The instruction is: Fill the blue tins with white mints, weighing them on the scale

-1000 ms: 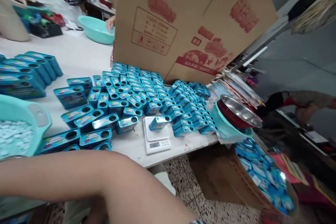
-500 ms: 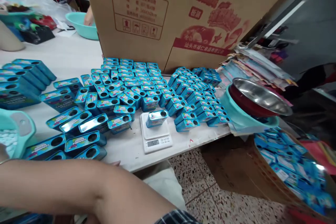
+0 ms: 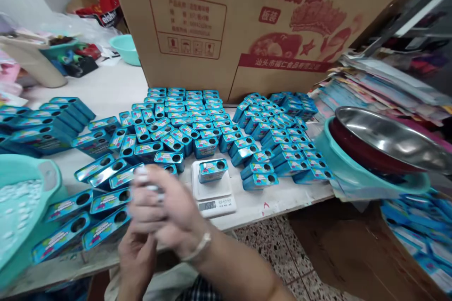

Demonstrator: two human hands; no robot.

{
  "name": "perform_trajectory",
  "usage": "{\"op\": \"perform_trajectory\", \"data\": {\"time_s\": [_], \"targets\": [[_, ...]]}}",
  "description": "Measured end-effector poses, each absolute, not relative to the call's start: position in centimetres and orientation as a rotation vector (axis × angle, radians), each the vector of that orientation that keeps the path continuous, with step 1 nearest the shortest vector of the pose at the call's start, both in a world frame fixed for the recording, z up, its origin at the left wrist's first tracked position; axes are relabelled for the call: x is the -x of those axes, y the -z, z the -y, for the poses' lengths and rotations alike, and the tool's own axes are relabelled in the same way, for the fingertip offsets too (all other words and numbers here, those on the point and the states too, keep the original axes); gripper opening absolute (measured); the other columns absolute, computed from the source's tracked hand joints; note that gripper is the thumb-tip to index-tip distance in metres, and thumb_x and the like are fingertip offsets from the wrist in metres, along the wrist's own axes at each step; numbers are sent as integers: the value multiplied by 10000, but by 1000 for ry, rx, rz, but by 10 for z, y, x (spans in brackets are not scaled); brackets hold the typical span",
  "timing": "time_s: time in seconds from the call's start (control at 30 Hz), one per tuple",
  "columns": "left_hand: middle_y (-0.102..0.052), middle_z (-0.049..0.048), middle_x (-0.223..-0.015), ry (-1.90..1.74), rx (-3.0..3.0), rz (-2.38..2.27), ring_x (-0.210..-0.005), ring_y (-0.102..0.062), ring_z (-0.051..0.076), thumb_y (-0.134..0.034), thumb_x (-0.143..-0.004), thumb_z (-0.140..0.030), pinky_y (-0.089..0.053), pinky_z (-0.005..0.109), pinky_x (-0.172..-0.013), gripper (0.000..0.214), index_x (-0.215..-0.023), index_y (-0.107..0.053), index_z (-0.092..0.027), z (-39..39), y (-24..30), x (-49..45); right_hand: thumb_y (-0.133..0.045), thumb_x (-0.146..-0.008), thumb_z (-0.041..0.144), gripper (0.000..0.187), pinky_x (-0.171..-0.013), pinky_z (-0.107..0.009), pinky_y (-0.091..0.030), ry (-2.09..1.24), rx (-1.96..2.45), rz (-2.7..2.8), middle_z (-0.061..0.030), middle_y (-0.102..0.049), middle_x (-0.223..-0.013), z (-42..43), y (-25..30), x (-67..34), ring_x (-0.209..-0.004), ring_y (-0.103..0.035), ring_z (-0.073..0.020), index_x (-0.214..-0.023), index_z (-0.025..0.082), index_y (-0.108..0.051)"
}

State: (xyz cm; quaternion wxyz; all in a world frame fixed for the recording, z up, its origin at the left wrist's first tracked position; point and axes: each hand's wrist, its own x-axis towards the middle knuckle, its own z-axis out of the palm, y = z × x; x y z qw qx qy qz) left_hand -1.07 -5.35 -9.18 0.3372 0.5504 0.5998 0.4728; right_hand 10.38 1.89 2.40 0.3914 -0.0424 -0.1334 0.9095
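Note:
My right hand [image 3: 164, 209], with a band at the wrist, is closed around several small white tablets that show between its fingers. Just under it is my left hand [image 3: 137, 254], close to or touching it; its fingers are partly hidden and blurred. Both hands are in front of several blue tins [image 3: 106, 197] with round holes in their tops. To the right, one blue tin [image 3: 213, 169] stands on a white digital scale [image 3: 212, 193] with a lit display. At the left edge, a turquoise basin [image 3: 49, 174] holds white tablets [image 3: 24, 202].
Rows of blue tins [image 3: 197, 115] fill the table's middle. A tall cardboard box [image 3: 226, 19] stands behind them. Right of these are stacked bowls [image 3: 381, 136] and a paper pile [image 3: 384, 80]. Below the table edge, a carton [image 3: 339, 240] lies near more blue tins [image 3: 420, 235].
My right hand has come from the turquoise basin at the left to the front of the tins, with white tablets in it. My left hand has risen into view. The camera has shifted.

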Motion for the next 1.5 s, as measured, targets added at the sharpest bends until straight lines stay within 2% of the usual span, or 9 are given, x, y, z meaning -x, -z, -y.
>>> {"op": "perform_trajectory", "data": {"time_s": [0.1,0.23,0.57,0.73,0.9,1.03,1.13,1.37,1.5], "targets": [[-639,51,-1057,-1266,-1549,-1414,-934,-624,200,-606,-852,-354,-511,329,-833,361,-1183,-572,-214,24,79,-20,-550,-868,341,172,-329,-135,-97,-1887,585,369,114,-289,-523,4,-7,-181,-368,-110,-26,-800,214,-456],[-592,51,-1108,-1294,-1896,-1326,-1034,-565,189,-594,-865,-237,-451,346,-932,293,-1158,-611,-242,-8,50,-54,-536,-875,373,191,-373,-163,-77,-1554,1002,578,105,-293,-549,16,12,-255,-411,-106,-31,-803,222,-442],[-569,67,-1048,-1176,-2216,-1291,-1020,-525,214,-596,-864,-222,-441,399,-915,228,-1089,-633,-216,-38,52,-80,-397,-934,421,262,-546,-261,-232,-936,1606,1713,56,-434,-601,-14,7,-269,-550,-367,-93,-793,217,-484],[-573,69,-1062,-1210,-2249,-1271,-1046,-522,215,-579,-867,-192,-436,420,-955,226,-1088,-622,-214,-35,59,-79,-387,-930,446,278,-541,-267,-230,-946,1659,1702,53,-430,-588,-16,19,-269,-546,-362,-105,-790,223,-477],[-573,85,-1193,-1204,-2365,-1251,-1239,-429,260,-558,-870,-176,-384,477,-1031,297,-1164,-582,-213,-31,66,-82,-422,-905,493,315,-487,-232,-225,-1154,1531,1362,63,-352,-582,-13,25,-279,-520,-290,-83,-773,212,-476],[-554,85,-1294,-1022,-2513,-1225,-1319,-368,294,-508,-896,-213,-286,572,-1076,310,-1201,-560,-212,-28,64,-95,-482,-877,501,311,-432,-205,-155,-1290,1416,1042,86,-254,-559,-7,32,-286,-476,-197,-60,-769,211,-453],[-536,90,-1348,-878,-2612,-1157,-1331,-381,278,-433,-934,-243,-226,574,-1110,364,-1288,-497,-185,-26,61,-110,-542,-848,491,301,-409,-192,-112,-1323,1354,872,94,-232,-563,0,38,-287,-458,-166,-47,-780,210,-456],[-212,172,-1541,-733,-2774,-1186,-1438,-142,308,-410,-926,-270,-208,514,-1132,612,-1468,-202,-75,-5,56,-124,-601,-815,464,306,-394,-175,-103,-1332,1239,666,92,-290,-556,14,45,-287,-436,-151,-30,-753,205,-451],[-122,212,-1551,-768,-2653,-1472,-1438,-42,374,-499,-878,-339,-173,589,-1118,719,-1466,-201,-51,5,57,-109,-640,-792,441,306,-399,-172,-100,-1302,1232,622,87,-300,-570,19,48,-291,-445,-163,-28,-751,200,-455]]}}
